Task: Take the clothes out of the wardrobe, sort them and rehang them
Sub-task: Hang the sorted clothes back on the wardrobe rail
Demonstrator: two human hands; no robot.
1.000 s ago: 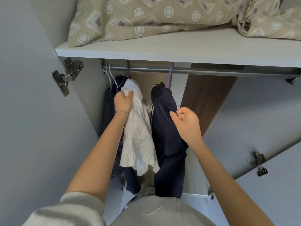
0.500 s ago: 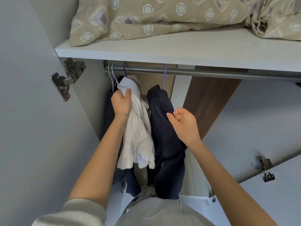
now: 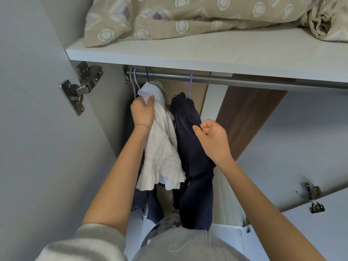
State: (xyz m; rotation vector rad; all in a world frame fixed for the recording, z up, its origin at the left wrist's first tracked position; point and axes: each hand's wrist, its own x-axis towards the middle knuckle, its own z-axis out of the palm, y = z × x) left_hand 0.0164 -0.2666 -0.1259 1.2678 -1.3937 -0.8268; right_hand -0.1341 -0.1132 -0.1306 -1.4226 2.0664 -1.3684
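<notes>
Left hand (image 3: 142, 112) holds the white garment (image 3: 162, 151) high, nearest the rail (image 3: 244, 81).
Its fingers are curled tight round the cloth's top, the rest hanging straight down; the right hand (image 3: 211, 136) pinches the navy garment (image 3: 195, 185) midway down.

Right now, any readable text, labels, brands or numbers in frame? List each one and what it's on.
None: no readable text anywhere in view.
bedding: printed rings and diamonds only, no letters.
white garment and navy garment: no tag or label showing.
door hinge: no legible stamp.
</notes>
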